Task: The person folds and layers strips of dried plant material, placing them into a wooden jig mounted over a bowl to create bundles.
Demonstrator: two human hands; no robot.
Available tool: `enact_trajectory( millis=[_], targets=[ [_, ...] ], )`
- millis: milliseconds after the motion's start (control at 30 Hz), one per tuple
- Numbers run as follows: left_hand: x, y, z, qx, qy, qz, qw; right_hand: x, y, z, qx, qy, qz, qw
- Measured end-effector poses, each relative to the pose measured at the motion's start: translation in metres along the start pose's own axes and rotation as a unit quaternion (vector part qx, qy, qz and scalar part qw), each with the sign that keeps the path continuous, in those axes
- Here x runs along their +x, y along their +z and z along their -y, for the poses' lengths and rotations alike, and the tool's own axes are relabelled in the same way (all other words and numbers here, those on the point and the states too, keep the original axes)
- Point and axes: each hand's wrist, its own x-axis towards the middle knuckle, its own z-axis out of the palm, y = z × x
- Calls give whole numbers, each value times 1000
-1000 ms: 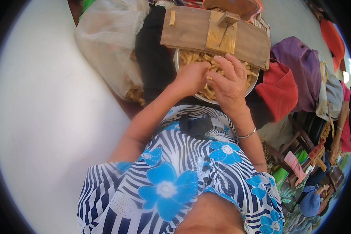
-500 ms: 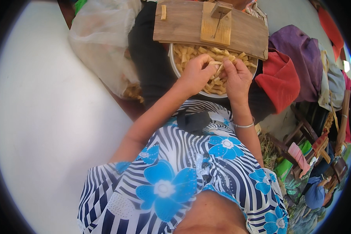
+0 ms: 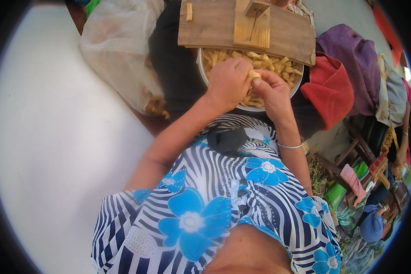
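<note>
A pale yellow strip (image 3: pixel 254 74), bent or knotted, is pinched between my two hands above a white-rimmed basin (image 3: pixel 201 68). My left hand (image 3: pixel 228 86) has its fingers curled round one side of it, the back of the hand turned up and hiding the fingertips. On the other side, my right hand (image 3: pixel 275 93) grips it between thumb and forefinger. Many similar twisted, knot-like yellow pieces (image 3: pixel 287 68) fill the basin, which rests at my lap.
Across the basin's far side lies a brown wooden board (image 3: pixel 208 32) bearing a lighter block (image 3: pixel 253 39) with a thin metal spike. A loose strip (image 3: pixel 189 12) sits on the board. A whitish mesh bag (image 3: pixel 118 45) is at left; red cloth (image 3: pixel 329 91) and purple cloth (image 3: pixel 349 64) at right.
My left hand has rolled over, its back now turned up and covering more of the strip. The strip looks more bunched together between my fingers. My right hand has shifted slightly down.
</note>
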Motion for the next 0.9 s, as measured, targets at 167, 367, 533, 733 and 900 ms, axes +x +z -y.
enact_trajectory(
  millis=[167, 367, 533, 733, 900],
  targets=[
    [2, -7, -3, -139, -168, 122, 968, 6, -8, -12, 12, 18, 13, 1000],
    [1, 2, 5, -279, -231, 88, 928, 7, -7, -15, 119, 27, 44, 992],
    [-2, 20, 21, -360, -265, 59, 893, 5, -4, -6, 183, 108, 65, 975],
    [2, 3, 4, -245, -229, 55, 940, 5, -17, 4, 19, 59, 64, 996],
    [-2, -14, -5, -176, -207, 72, 960, 6, -28, -4, 188, 85, 173, 963]
  ],
)
